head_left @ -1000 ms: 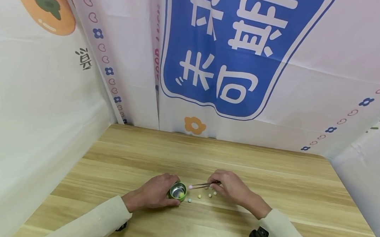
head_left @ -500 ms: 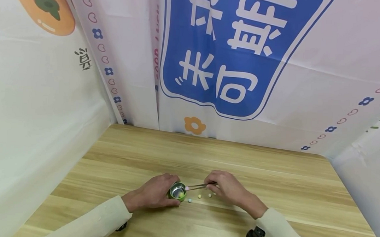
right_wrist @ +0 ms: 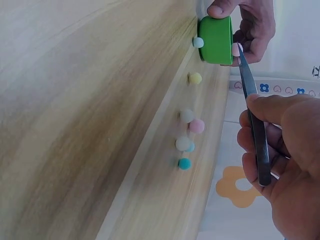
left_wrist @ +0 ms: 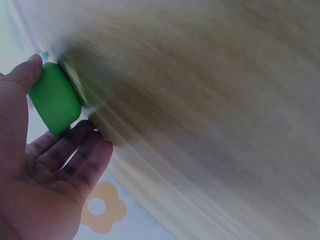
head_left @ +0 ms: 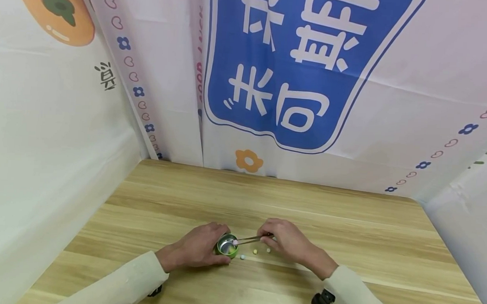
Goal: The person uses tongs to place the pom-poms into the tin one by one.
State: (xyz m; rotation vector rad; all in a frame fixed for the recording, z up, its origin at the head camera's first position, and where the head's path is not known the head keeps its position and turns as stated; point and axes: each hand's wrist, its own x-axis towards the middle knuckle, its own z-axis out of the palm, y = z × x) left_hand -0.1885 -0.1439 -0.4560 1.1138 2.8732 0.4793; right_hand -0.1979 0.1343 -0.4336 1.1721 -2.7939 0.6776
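A small green bowl [right_wrist: 216, 44] with a shiny metal inside stands on the table. My left hand [head_left: 198, 246] holds it, thumb on one side and fingers on the other, as the left wrist view also shows. Something yellow lies inside. With my right hand [head_left: 290, 241] I pinch dark metal tweezers [right_wrist: 259, 137] between thumb and fingers. Their tips grip a pink ball [right_wrist: 236, 49], which is over the bowl's opening at the right side of its rim in the head view.
Small balls lie in a loose row right of the bowl: light blue [right_wrist: 198, 42], yellow [right_wrist: 195, 78], pink [right_wrist: 197, 125], teal [right_wrist: 184, 163], and several whitish or pale ones. A printed cloth [head_left: 175, 135] hangs behind the wooden table [head_left: 306, 204].
My right hand has moved left with the tweezers, bringing the pink ball from beside the bowl to over its opening. My left hand and the bowl have stayed in place.
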